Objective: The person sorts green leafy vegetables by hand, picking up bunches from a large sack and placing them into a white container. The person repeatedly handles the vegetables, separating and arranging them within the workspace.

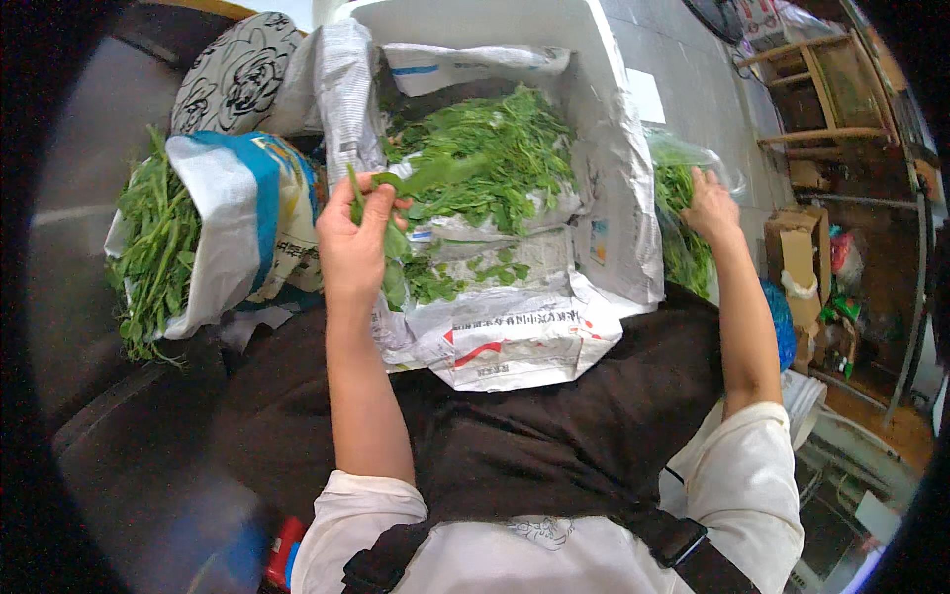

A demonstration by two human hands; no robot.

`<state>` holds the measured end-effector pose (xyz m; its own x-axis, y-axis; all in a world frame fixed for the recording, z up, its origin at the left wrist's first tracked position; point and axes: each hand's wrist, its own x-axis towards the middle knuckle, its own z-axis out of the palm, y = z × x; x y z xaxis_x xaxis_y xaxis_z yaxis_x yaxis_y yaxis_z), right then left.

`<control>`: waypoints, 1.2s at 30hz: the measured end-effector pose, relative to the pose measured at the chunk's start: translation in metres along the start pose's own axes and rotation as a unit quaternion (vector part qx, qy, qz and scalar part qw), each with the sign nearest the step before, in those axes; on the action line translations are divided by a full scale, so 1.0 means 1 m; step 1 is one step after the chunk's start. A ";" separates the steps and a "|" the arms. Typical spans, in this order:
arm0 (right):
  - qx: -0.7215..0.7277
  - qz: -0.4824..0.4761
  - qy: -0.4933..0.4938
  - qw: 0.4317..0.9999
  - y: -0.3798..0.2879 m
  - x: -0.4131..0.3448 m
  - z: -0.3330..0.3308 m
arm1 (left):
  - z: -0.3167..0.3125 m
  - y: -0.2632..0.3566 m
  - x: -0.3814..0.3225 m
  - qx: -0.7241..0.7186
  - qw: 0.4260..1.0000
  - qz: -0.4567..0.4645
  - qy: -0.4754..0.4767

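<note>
My left hand (356, 237) pinches a leafy green sprig (395, 249) between thumb and fingers, above the left side of a white foam box (620, 96). Inside that box, a heap of leafy green shoots (490, 148) rests on woven sacking, and loose leaves (505, 269) are scattered nearer to me. Out to the right, my right hand (714, 206) is over a clear plastic bag (724, 167) of greens (677, 193). Its thumb and fingers are apart, with nothing visible between them. Whether its fingertips touch the greens is unclear.
Left of the box stands a woven sack (223, 215) stuffed with long green stems (159, 260). A flower-patterned round cushion (237, 74) is behind it. Printed white sacking (519, 341) hangs over the box's near edge onto my lap. Farther right are a cardboard box (795, 260) and a wooden frame (824, 89).
</note>
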<state>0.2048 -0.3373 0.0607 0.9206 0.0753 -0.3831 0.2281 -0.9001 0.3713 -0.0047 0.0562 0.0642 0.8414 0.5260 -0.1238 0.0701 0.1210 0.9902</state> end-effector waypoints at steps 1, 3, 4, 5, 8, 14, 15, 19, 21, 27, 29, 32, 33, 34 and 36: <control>0.003 -0.010 0.037 0.999 -0.012 -0.013 -0.028 | 0.003 0.001 0.000 0.017 1.000 0.025 -0.003; 0.169 -0.200 0.205 0.943 -0.053 -0.056 -0.071 | 0.016 -0.001 -0.003 0.031 1.000 -0.001 -0.003; 0.344 -0.315 0.230 0.854 -0.084 -0.074 -0.084 | 0.024 -0.003 -0.005 0.049 0.999 0.001 -0.012; 0.403 -0.364 0.182 0.819 -0.111 -0.095 -0.091 | 0.032 -0.004 -0.009 0.063 0.998 -0.003 -0.027; 0.236 -0.480 0.251 0.807 -0.175 -0.120 -0.096 | 0.052 0.000 -0.026 0.063 0.992 0.024 -0.105; 0.213 -0.466 0.236 0.826 -0.113 -0.133 -0.086 | 0.069 0.049 -0.055 0.012 0.971 0.065 -0.231; 0.241 -0.443 0.306 0.807 -0.100 -0.129 -0.082 | 0.065 0.062 -0.057 0.024 0.975 0.078 -0.209; 0.286 -0.179 0.328 0.882 -0.033 -0.094 -0.065 | -0.022 0.135 -0.049 0.232 0.908 0.307 0.164; 0.177 -0.121 0.266 0.940 -0.010 -0.075 -0.051 | -0.091 0.174 -0.042 0.258 0.803 0.370 0.390; 0.220 -0.327 0.283 0.874 -0.074 -0.043 -0.025 | -0.168 0.157 0.004 0.640 0.700 0.177 0.262; 0.263 -0.414 0.217 0.844 -0.143 -0.031 -0.014 | -0.143 0.128 0.000 0.696 0.645 0.131 0.287; 0.235 -0.475 0.225 0.818 -0.245 -0.010 0.013 | -0.094 0.105 -0.012 0.485 0.744 0.368 0.275; 0.252 -0.469 0.217 0.818 -0.276 -0.005 0.024 | -0.074 0.091 -0.017 0.370 0.814 0.345 0.285; 0.277 -0.451 0.204 0.824 -0.301 -0.001 0.035 | -0.053 0.074 -0.018 0.300 0.838 0.398 0.221; 0.222 -0.450 0.206 0.840 -0.335 0.006 0.049 | -0.022 0.029 -0.022 0.302 0.894 0.313 0.112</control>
<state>0.1185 -0.0561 -0.1078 0.4903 0.8713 0.0196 0.8341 -0.4626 -0.3004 -0.0324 0.0665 0.0938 0.6935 0.4949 0.5235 -0.0442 -0.6961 0.7166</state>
